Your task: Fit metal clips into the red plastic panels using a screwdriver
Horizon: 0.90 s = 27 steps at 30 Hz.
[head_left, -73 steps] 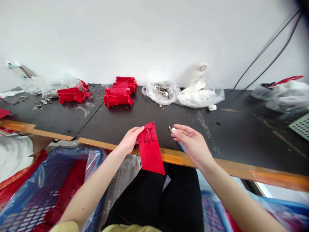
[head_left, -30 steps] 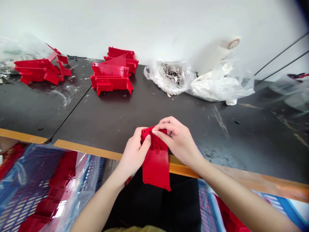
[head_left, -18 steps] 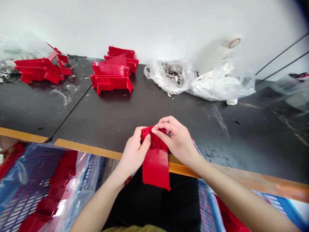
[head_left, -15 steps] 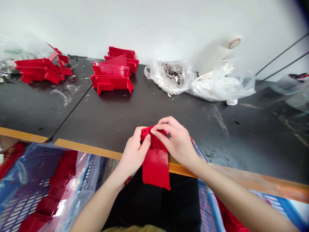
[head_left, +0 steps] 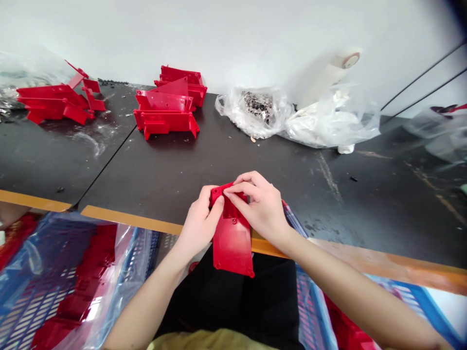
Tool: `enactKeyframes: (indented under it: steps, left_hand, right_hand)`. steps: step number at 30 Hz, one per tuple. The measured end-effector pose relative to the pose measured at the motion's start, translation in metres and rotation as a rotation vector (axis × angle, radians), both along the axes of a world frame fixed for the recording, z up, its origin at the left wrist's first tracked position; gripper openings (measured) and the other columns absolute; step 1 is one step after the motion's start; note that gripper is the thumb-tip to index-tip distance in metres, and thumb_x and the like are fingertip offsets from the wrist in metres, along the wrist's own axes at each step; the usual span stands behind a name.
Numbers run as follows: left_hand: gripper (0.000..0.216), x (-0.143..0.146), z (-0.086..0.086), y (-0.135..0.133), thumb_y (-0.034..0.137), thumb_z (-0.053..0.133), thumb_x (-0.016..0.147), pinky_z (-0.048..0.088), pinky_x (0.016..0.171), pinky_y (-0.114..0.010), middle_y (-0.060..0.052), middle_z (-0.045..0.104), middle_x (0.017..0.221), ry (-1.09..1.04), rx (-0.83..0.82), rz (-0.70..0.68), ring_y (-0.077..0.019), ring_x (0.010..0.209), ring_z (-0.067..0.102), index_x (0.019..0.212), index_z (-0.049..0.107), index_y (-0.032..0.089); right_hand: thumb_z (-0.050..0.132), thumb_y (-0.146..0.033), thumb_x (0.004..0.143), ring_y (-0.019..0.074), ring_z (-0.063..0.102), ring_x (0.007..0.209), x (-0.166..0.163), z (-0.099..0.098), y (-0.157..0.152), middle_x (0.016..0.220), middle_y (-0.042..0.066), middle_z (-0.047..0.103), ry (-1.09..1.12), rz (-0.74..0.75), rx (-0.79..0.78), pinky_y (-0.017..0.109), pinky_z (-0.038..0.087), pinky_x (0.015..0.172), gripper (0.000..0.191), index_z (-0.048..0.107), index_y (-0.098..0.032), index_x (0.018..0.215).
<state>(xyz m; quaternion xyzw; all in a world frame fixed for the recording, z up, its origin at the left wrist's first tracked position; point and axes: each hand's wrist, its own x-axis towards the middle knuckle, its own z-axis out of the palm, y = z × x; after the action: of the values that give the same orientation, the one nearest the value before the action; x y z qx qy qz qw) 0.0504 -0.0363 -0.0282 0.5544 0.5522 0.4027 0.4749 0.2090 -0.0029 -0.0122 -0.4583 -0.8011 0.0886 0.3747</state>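
A flat red plastic panel (head_left: 232, 244) hangs over the near edge of the black table (head_left: 182, 170). My left hand (head_left: 200, 224) grips its left side near the top, thumb on the face. My right hand (head_left: 258, 206) is curled over the panel's top end, fingertips pressed onto it. Whatever small part sits under those fingertips is hidden.
Stacked red housings (head_left: 167, 109) and more red pieces (head_left: 58, 99) lie at the back left. A clear bag of metal parts (head_left: 257, 109) and a bag of white parts (head_left: 330, 121) sit at the back. Blue crates (head_left: 44, 287) with red parts flank my lap.
Earlier my right hand was apart from the panel, pinching a small white part. It then moved onto the panel's top end. Over the last second both hands barely shift.
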Motion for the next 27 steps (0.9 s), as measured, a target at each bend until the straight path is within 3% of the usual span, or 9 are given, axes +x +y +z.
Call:
enactKeyframes:
  steps: [4, 7, 11, 14, 16, 18, 23, 27]
  left_hand:
    - [0.021, 0.001, 0.0, 0.0, 0.037, 0.044, 0.098, 0.046, 0.079, -0.029, 0.0, 0.067, 0.092, 0.005, 0.004, 0.014, -0.0179, 0.091, 0.063, 0.112, 0.053, 0.025]
    - [0.021, 0.002, 0.001, -0.001, 0.038, 0.043, 0.098, 0.045, 0.076, -0.028, 0.001, 0.067, 0.092, 0.05, 0.013, 0.039, -0.017, 0.087, 0.063, 0.111, 0.053, 0.026]
    - [0.021, 0.005, 0.002, -0.005, 0.038, 0.041, 0.098, 0.045, 0.073, -0.028, 0.001, 0.067, 0.09, 0.091, 0.037, 0.108, -0.0161, 0.08, 0.063, 0.112, 0.05, 0.026]
    - [0.019, 0.008, 0.003, -0.007, 0.037, 0.039, 0.098, 0.044, 0.072, -0.027, 0.003, 0.066, 0.085, 0.08, 0.027, 0.159, -0.0149, 0.075, 0.061, 0.11, 0.049, 0.027]
    - [0.017, 0.01, 0.004, -0.007, 0.037, 0.038, 0.098, 0.043, 0.071, -0.027, 0.004, 0.064, 0.082, 0.067, 0.01, 0.19, -0.0145, 0.073, 0.06, 0.107, 0.049, 0.027]
    - [0.016, 0.012, 0.005, -0.007, 0.038, 0.039, 0.098, 0.043, 0.07, -0.027, 0.003, 0.063, 0.082, 0.078, 0.007, 0.218, -0.0148, 0.073, 0.06, 0.102, 0.049, 0.026]
    - [0.018, 0.014, 0.006, -0.007, 0.041, 0.042, 0.097, 0.044, 0.075, -0.029, 0.001, 0.064, 0.088, 0.157, 0.018, 0.29, -0.0167, 0.08, 0.062, 0.101, 0.045, 0.024]
    - [0.016, 0.013, 0.007, -0.006, 0.038, 0.042, 0.097, 0.044, 0.077, -0.03, 0.0, 0.064, 0.091, 0.173, 0.016, 0.296, -0.0168, 0.083, 0.063, 0.103, 0.044, 0.024]
  right_hand:
    - [0.062, -0.024, 0.09, 0.0119, 0.063, 0.069, -0.003, -0.002, -0.004, 0.091, 0.003, 0.07, -0.084, -0.043, 0.098, 0.027, 0.047, 0.059, 0.019, 0.074, -0.021, 0.077]
    - [0.059, -0.026, 0.092, 0.0147, 0.065, 0.076, -0.003, 0.003, -0.007, 0.097, 0.004, 0.071, -0.137, 0.002, 0.119, 0.029, 0.049, 0.063, 0.02, 0.076, -0.022, 0.084]
    - [0.054, -0.028, 0.095, 0.0145, 0.065, 0.078, 0.018, 0.019, -0.007, 0.096, 0.006, 0.071, 0.062, -0.018, 0.071, 0.028, 0.05, 0.067, 0.022, 0.075, -0.021, 0.1]
    - [0.052, -0.034, 0.095, 0.0162, 0.063, 0.079, 0.053, 0.025, -0.007, 0.094, 0.005, 0.07, 0.117, -0.213, -0.049, 0.031, 0.048, 0.069, 0.024, 0.072, -0.021, 0.098]
    - [0.063, -0.043, 0.086, 0.0177, 0.06, 0.071, 0.08, 0.02, -0.009, 0.083, 0.003, 0.067, -0.004, -0.347, -0.219, 0.032, 0.045, 0.064, 0.023, 0.067, -0.022, 0.094]
    - [0.069, -0.054, 0.077, 0.0201, 0.06, 0.071, 0.103, 0.009, -0.013, 0.081, 0.003, 0.065, -0.128, -0.424, -0.349, 0.032, 0.043, 0.061, 0.036, 0.062, -0.021, 0.089]
    - [0.062, -0.064, 0.077, 0.0197, 0.058, 0.065, 0.13, -0.016, -0.025, 0.075, 0.004, 0.062, -0.23, -0.325, -0.423, 0.031, 0.04, 0.057, 0.041, 0.059, -0.023, 0.08]
    - [0.056, -0.058, 0.081, 0.0203, 0.056, 0.055, 0.127, -0.012, -0.026, 0.063, 0.003, 0.061, -0.259, -0.324, -0.438, 0.032, 0.037, 0.053, 0.035, 0.059, -0.024, 0.072]
